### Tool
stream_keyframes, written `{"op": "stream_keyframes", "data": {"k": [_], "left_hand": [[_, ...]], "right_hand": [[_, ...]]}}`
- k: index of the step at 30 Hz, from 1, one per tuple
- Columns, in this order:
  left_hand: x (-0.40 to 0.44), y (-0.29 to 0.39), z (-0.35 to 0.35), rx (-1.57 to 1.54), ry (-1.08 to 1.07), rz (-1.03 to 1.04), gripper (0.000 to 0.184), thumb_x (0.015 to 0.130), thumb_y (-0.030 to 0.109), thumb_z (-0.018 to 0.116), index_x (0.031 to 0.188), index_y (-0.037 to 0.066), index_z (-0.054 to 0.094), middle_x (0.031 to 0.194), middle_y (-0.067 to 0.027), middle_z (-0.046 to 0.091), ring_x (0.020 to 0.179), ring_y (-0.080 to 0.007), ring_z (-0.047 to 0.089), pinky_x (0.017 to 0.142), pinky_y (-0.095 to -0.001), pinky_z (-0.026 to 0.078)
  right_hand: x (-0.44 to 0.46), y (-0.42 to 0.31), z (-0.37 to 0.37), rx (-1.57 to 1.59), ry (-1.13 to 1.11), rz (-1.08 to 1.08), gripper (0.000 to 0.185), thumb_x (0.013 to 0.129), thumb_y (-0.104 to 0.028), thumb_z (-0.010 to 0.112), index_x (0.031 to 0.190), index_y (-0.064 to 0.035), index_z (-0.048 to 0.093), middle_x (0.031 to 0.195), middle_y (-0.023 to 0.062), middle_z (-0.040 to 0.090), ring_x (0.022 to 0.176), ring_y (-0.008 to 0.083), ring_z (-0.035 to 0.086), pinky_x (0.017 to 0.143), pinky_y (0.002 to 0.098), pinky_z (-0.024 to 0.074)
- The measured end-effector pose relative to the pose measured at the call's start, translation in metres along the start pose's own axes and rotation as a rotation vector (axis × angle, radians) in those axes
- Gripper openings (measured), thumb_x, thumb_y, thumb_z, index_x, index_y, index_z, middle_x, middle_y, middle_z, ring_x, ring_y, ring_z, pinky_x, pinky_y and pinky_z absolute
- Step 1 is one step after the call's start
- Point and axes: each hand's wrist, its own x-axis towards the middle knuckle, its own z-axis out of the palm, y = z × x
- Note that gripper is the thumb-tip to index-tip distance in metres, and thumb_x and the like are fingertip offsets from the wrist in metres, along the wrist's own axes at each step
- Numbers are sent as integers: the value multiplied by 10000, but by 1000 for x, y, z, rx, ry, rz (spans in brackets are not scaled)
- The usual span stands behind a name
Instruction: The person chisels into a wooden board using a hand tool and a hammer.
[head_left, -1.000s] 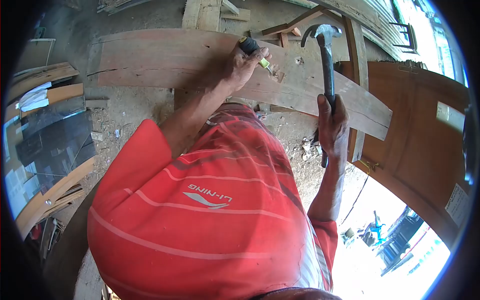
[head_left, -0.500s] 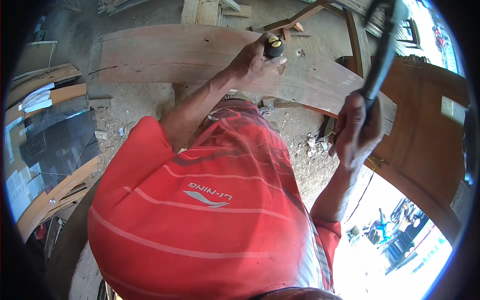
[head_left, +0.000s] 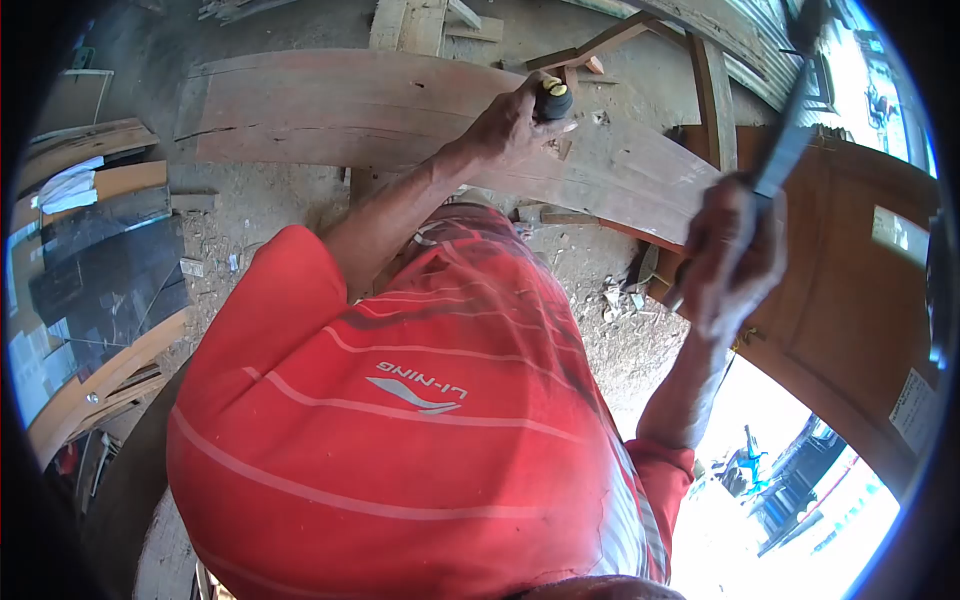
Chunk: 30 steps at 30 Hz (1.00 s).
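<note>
My left hand (head_left: 512,125) is closed around the upright handle of a chisel (head_left: 553,98), whose black and yellow butt end faces up. Its blade is hidden below the hand. Under it lies a long wooden plank (head_left: 310,105), with a small cut recess (head_left: 558,149) beside my fingers. At the right, my right hand (head_left: 735,255) grips a hammer (head_left: 785,150) by its handle, raised above the plank's right end. The hammer head at the top right is blurred by motion.
A brown wooden panel (head_left: 840,260) stands to the right. Wooden frame pieces (head_left: 710,100) lie beyond the plank. Dark sheets and boards (head_left: 110,270) are stacked at the left. Wood chips (head_left: 620,298) litter the floor.
My right hand and the hammer have moved slightly right, with the hammer head further toward the top right corner. My left hand keeps the chisel in nearly the same spot.
</note>
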Motion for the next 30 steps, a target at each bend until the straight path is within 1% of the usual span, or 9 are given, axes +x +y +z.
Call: {"op": "stream_keyframes", "data": {"k": [4,6,8,9,15,20,23,27,30], "left_hand": [[-2,11,-1,19,-20,-58,540,918,267,798,1271,5,484,1031,-198,713,961,-329,738,840,-436,597],[-5,2,4,-25,9,-1,555,919,265,797,1284,6,469,1036,-195,707,959,-316,733,850,-437,593],[0,3,4,-55,21,25,549,922,261,795,1281,8,466,1037,-185,702,959,-306,728,863,-435,588],[-5,6,7,-73,-17,6,536,924,258,793,1273,10,470,1037,-178,701,960,-301,726,871,-433,585],[-7,-10,6,-119,29,-35,460,924,228,796,1202,18,494,1024,-144,694,940,-279,717,863,-413,568],[-12,12,-6,-59,-20,-93,451,926,190,788,1208,11,486,1075,-152,690,979,-281,716,863,-424,571],[-14,-8,4,-68,39,63,551,897,267,819,1255,37,468,936,-160,690,853,-291,704,814,-409,574],[2,-55,28,-606,55,-15,550,910,263,803,1305,51,484,929,-114,685,859,-230,680,831,-386,572],[-10,-11,-6,-236,-37,-52,568,898,290,813,1312,44,513,956,-109,697,897,-229,701,826,-375,575]], "right_hand": [[28,-4,1,455,231,-392,400,1086,-384,483,966,-9,555,656,64,528,467,118,485,401,257,405],[-4,40,7,-148,77,-463,303,1059,-308,568,940,-31,541,675,136,594,497,208,559,464,371,467],[-23,70,22,-651,-525,35,229,1015,-228,636,1014,-11,562,725,239,621,653,466,609,618,500,483],[-27,83,32,-401,-521,94,232,1020,-231,643,1034,-9,577,732,248,620,726,488,622,623,491,478],[0,-1,14,-37,-83,-34,362,1076,-384,560,991,-33,588,678,-9,529,534,69,460,465,273,368],[15,4,15,237,153,-456,334,1085,-319,534,915,-33,560,627,52,544,468,162,510,448,327,436],[-24,66,34,-587,-398,-74,342,1065,-343,575,902,-43,553,599,151,551,487,341,555,548,461,487],[-14,74,56,-306,-372,197,349,1051,-343,602,918,-28,532,657,221,554,586,408,563,568,470,442],[-32,85,49,-235,-263,251,390,1055,-378,594,921,-16,535,667,221,544,572,377,492,568,456,438]]}}
